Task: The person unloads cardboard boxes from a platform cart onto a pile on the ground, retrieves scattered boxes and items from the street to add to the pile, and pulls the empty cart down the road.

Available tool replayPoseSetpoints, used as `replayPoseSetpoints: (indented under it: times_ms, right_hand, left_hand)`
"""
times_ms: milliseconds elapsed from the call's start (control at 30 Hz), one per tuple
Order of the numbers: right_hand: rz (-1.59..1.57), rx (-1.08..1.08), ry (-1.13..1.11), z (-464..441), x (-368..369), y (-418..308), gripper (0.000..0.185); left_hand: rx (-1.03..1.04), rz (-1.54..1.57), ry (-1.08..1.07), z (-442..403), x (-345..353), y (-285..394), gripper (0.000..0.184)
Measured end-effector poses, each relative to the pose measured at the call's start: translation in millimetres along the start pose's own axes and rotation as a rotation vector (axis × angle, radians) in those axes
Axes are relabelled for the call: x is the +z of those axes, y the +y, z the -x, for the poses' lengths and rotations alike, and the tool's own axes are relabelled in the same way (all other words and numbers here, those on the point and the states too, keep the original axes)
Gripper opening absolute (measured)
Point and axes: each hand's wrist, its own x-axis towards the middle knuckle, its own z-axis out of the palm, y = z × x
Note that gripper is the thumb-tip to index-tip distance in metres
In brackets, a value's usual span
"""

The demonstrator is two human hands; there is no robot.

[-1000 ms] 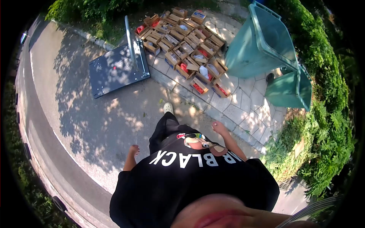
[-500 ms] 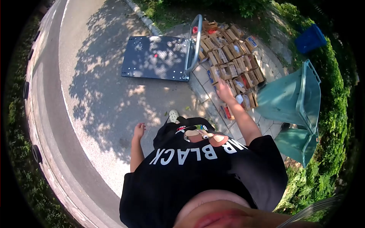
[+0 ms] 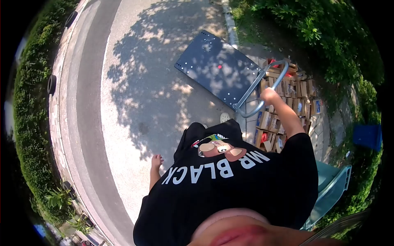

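My right hand is at the grey metal handle of a flat cart, its fingers closed around the bar. The cart's dark blue platform, with white dots and one red dot, lies low on the pavement ahead of me. My left hand hangs at my left side over the pavement, with its fingers loosely apart and nothing in it. Beyond the handle, many open cardboard boxes stand packed together on the paving, some with red or white contents; my right forearm hides part of them.
A green bin stands at the lower right, near my right sleeve. Farther right is a blue container. Bushes border the paving at the upper right. A road with tyres along its edge runs down the left.
My right hand has moved from over the boxes to the cart handle. The view has turned left, so the cart, boxes and bins appear farther right. My left hand remains low at my side.
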Motion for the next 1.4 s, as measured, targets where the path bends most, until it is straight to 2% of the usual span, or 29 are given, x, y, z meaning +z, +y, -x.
replayPoseSetpoints:
  times_ms: [33, 100, 133, 200, 300, 367, 400, 433, 500, 533, 567, 667, 767, 800, 867, 933, 1000, 1067, 1100, 1167, 1233, 1267, 1300, 1333, 1367, 1400]
  right_hand:
    - [0.019, -0.021, -0.024, -2.1, -10.3, 2.6, 0.017]
    - [0.041, -0.079, 0.021, -5.0, -33.3, 10.9, 0.016]
    - [0.06, -0.134, 0.06, -7.9, -48.1, 15.3, 0.015]
    - [0.015, -0.103, 0.107, -23.3, -83.0, 26.0, 0.013]
    - [-0.027, -0.045, 0.137, -63.2, -141.1, 40.9, 0.013]
    - [0.001, -0.031, 0.185, -86.1, -193.9, 38.6, 0.014]
    - [0.006, -0.033, 0.147, -105.1, -210.5, 38.0, 0.016]
    - [0.03, -0.042, 0.154, -122.7, -229.7, 29.4, 0.016]
    - [-0.029, 0.005, 0.154, -154.9, -268.2, -1.2, 0.017]
    - [-0.034, 0.037, 0.132, -174.4, -283.8, -14.0, 0.019]
    - [-0.037, 0.053, 0.097, -185.8, -305.6, -27.9, 0.021]
    - [-0.043, 0.111, 0.11, -254.9, -320.0, -77.8, 0.027]
    - [-0.112, 0.118, 0.15, -317.2, -390.0, -116.9, 0.033]
    - [-0.189, 0.149, 0.148, -330.7, -413.4, -130.3, 0.033]
    - [-0.296, 0.168, 0.132, -371.3, -465.1, -153.6, 0.032]
    - [-0.326, 0.193, 0.218, -406.5, -508.8, -177.1, 0.032]
    - [-0.327, 0.215, 0.213, -449.2, -554.7, -196.6, 0.036]
    - [-0.36, 0.229, 0.227, -486.3, -600.6, -216.4, 0.038]
    - [-0.406, 0.259, 0.236, -502.9, -627.3, -226.9, 0.04]
    - [-0.435, 0.26, 0.286, -546.8, -673.8, -244.0, 0.041]
    - [-0.496, 0.339, 0.354, -599.8, -711.0, -258.1, 0.041]
    - [-0.518, 0.343, 0.346, -617.3, -736.9, -267.9, 0.041]
    - [-0.532, 0.347, 0.339, -630.2, -768.7, -275.2, 0.042]
    - [-0.582, 0.393, 0.334, -655.9, -789.1, -280.7, 0.047]
    - [-0.555, 0.432, 0.408, -667.4, -815.5, -291.7, 0.052]
    - [-0.577, 0.373, 0.46, -690.1, -832.8, -291.1, 0.051]
  left_hand:
    - [0.005, 0.009, -0.011, 26.2, 10.7, 5.8, 0.03]
    - [-0.163, 0.069, -0.014, 26.8, 29.1, -42.5, 0.033]
    - [-0.17, 0.082, -0.02, 39.1, 28.5, -55.6, 0.033]
    - [-0.105, -0.155, -0.091, 47.3, 25.6, -77.4, 0.034]
    - [-0.062, -0.11, -0.023, 23.0, 12.0, -94.1, 0.032]
    - [-0.077, 0.082, 0.076, -2.6, 0.0, -87.5, 0.031]
    - [-0.166, 0.363, 0.133, -19.2, -3.8, -77.3, 0.028]
    - [-0.141, 0.156, 0.179, -28.2, -12.4, -49.0, 0.022]
    - [0.032, 0.265, 0.204, -52.1, -36.0, 5.4, 0.021]
    - [0.007, 0.357, 0.204, -74.8, -46.8, 19.0, 0.021]
    - [0.045, 0.417, 0.207, -91.2, -59.6, 27.3, 0.02]
    - [0.138, 0.273, 0.249, -133.2, -122.5, 39.3, 0.02]
    - [0.161, 0.332, 0.421, -162.6, -207.1, 37.9, 0.021]
    - [0.126, 0.259, 0.431, -154.4, -243.8, 60.5, 0.022]
    - [0.244, 0.398, 0.517, -180.3, -304.7, 64.8, 0.022]
    - [0.181, 0.27, 0.591, -192.7, -370.8, 111.2, 0.02]
    - [0.391, 0.353, 0.657, -223.5, -426.9, 148.7, 0.021]
    - [0.46, 0.365, 0.642, -220.5, -473.5, 248.3, 0.025]
    - [0.616, 0.385, 0.63, -217.9, -495.5, 301.4, 0.027]
    - [0.789, 0.369, 0.647, -195.9, -532.5, 420.4, 0.029]
    - [1.069, 0.304, 0.645, -137.1, -558.7, 547.0, 0.027]
    - [1.276, 0.124, 0.664, -110.4, -574.2, 594.2, 0.032]
    - [1.613, 0.002, 0.623, -89.9, -592.4, 639.5, 0.039]
    - [1.822, -0.069, 0.61, -72.1, -608.1, 684.1, 0.042]
    - [1.98, -0.132, 0.638, -61.4, -626.0, 720.9, 0.042]
    - [2.06, -0.177, 0.629, -58.6, -644.9, 748.8, 0.041]
